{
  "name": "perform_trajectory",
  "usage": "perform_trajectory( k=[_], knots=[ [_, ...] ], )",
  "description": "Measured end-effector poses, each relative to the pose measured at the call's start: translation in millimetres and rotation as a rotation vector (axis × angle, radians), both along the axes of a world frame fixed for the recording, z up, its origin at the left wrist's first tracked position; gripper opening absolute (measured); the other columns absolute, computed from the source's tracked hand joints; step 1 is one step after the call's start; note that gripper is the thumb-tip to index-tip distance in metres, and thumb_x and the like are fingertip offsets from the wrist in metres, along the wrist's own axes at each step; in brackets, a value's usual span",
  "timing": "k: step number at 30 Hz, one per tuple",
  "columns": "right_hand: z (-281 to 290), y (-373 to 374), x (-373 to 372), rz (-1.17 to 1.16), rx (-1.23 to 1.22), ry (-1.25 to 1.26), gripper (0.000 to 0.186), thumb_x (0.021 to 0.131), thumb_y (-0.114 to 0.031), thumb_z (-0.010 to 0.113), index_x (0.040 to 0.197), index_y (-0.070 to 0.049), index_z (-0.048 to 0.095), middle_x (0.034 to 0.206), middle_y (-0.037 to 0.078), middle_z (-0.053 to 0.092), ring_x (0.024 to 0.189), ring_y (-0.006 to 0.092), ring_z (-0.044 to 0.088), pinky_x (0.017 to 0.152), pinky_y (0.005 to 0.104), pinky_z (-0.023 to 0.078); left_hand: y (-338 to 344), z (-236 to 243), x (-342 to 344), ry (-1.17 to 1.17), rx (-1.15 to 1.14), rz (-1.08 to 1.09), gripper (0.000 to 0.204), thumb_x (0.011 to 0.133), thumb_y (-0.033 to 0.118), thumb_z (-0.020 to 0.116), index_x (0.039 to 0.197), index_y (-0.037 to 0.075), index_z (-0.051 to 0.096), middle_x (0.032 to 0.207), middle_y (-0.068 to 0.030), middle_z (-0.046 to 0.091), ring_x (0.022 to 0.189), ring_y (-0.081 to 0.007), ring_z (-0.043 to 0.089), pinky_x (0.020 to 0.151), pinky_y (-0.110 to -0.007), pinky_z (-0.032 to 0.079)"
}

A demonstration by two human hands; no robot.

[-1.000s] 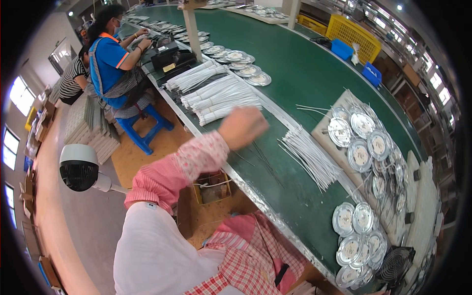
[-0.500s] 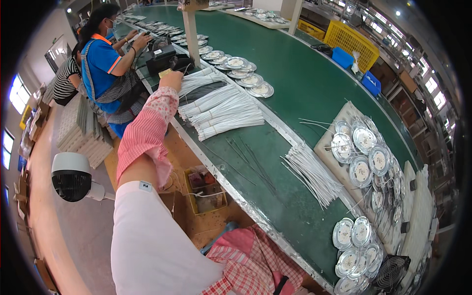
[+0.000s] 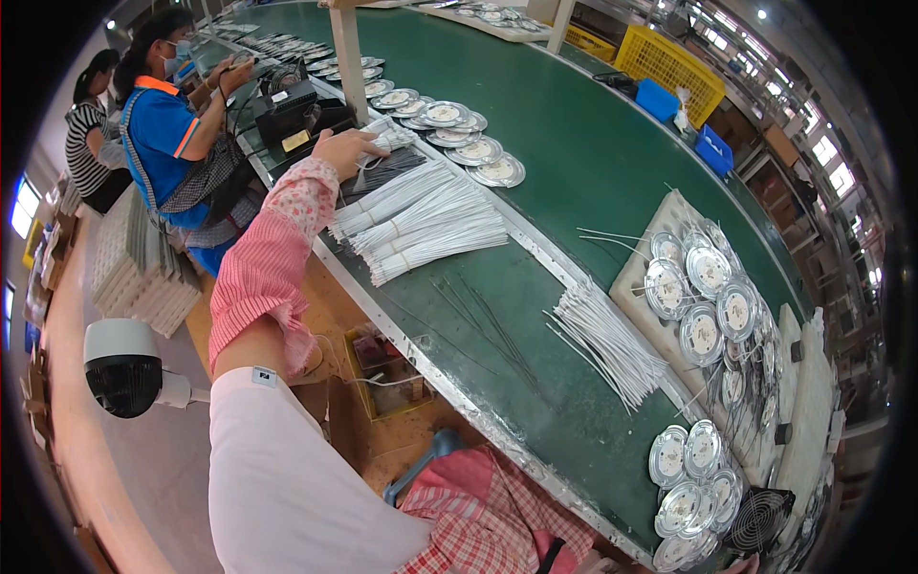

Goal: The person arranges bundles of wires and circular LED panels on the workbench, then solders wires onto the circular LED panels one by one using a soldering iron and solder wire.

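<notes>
Our left hand point(image 3: 346, 153) reaches over the far white wires point(image 3: 396, 137); we cannot tell if it clamps them. Bundles point(image 3: 421, 222) lie just nearer us than the hand, discs point(image 3: 475, 150) to its right.

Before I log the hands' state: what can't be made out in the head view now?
- Left hand, head view: its own back hides the palm; any grip on the white wires is unclear.
- Right hand, head view: lower edge cuts off all but a sliver.
- Round silver discs, head view: centre detail too small.
- Blue-shirted co-worker, head view: held item too small.
</notes>
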State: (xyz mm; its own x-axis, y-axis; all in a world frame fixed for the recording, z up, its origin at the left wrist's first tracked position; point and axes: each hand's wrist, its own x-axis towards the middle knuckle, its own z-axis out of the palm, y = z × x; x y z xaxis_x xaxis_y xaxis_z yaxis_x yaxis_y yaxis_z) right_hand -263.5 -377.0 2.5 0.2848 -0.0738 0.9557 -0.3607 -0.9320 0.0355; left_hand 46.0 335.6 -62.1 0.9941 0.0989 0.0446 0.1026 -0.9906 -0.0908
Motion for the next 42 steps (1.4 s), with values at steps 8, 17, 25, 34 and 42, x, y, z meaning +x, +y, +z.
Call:
perform_trajectory(
  k=[8, 17, 25, 34, 42],
  knots=[
    [-1.5, -36.9, -22.8, 0.151, 0.030, 0.097, 0.019, 0.099, -0.018, 0.064, 0.105, -0.001, 0.071, 0.094, 0.015, 0.071, 0.084, 0.0297, 0.067, 0.077, 0.0400, 0.052, 10.3, 35.9, 0.3, 0.221, 0.292, 0.037, 0.076, 0.080, 0.002, 0.073, 0.134, 0.052, 0.055, 0.161, 0.0047, 0.031, 0.147, -0.0279, 0.031, 0.112, -0.066, 0.025],
    [-16.1, -39.1, -29.9, 0.109, 0.086, 0.061, 0.020, 0.101, -0.016, 0.059, 0.103, 0.001, 0.071, 0.090, 0.016, 0.069, 0.078, 0.0299, 0.066, 0.073, 0.0407, 0.051, -38.5, 2.5, -18.2, 0.164, 0.341, 0.058, 0.042, 0.075, 0.016, 0.073, 0.116, 0.018, 0.071, 0.119, -0.0082, 0.069, 0.106, -0.0285, 0.067, 0.088, -0.045, 0.052],
    [-18.2, -14.0, -44.5, 0.172, 0.025, 0.152, 0.019, 0.100, -0.014, 0.061, 0.101, 0.001, 0.072, 0.086, 0.016, 0.067, 0.075, 0.0319, 0.064, 0.069, 0.0423, 0.050, -37.6, -0.3, -1.3, 0.208, 0.272, 0.260, 0.038, 0.082, 0.031, 0.062, 0.110, 0.008, 0.074, 0.113, -0.0156, 0.072, 0.109, -0.0306, 0.068, 0.087, -0.043, 0.053],
    [-83.3, -20.7, -55.3, 0.235, 0.574, 0.219, 0.027, 0.103, -0.008, 0.051, 0.125, 0.005, 0.059, 0.119, 0.018, 0.065, 0.109, 0.0284, 0.064, 0.096, 0.0380, 0.049, -31.8, 79.2, -56.8, -0.140, -0.849, 0.152, 0.032, 0.075, 0.031, 0.067, 0.082, 0.000, 0.071, 0.079, -0.0115, 0.068, 0.077, -0.0273, 0.065, 0.075, -0.032, 0.049],
    [-83.6, 113.7, 36.2, 0.888, 0.977, 0.335, 0.018, 0.094, -0.005, 0.065, 0.111, -0.007, 0.066, 0.101, 0.011, 0.071, 0.092, 0.0188, 0.068, 0.081, 0.0295, 0.053, -286.8, 55.5, -126.0, -0.228, -2.223, -0.343, 0.044, 0.103, 0.023, 0.052, 0.064, 0.015, 0.033, 0.065, 0.0017, 0.031, 0.065, -0.0127, 0.034, 0.069, -0.029, 0.033]
  ],
)
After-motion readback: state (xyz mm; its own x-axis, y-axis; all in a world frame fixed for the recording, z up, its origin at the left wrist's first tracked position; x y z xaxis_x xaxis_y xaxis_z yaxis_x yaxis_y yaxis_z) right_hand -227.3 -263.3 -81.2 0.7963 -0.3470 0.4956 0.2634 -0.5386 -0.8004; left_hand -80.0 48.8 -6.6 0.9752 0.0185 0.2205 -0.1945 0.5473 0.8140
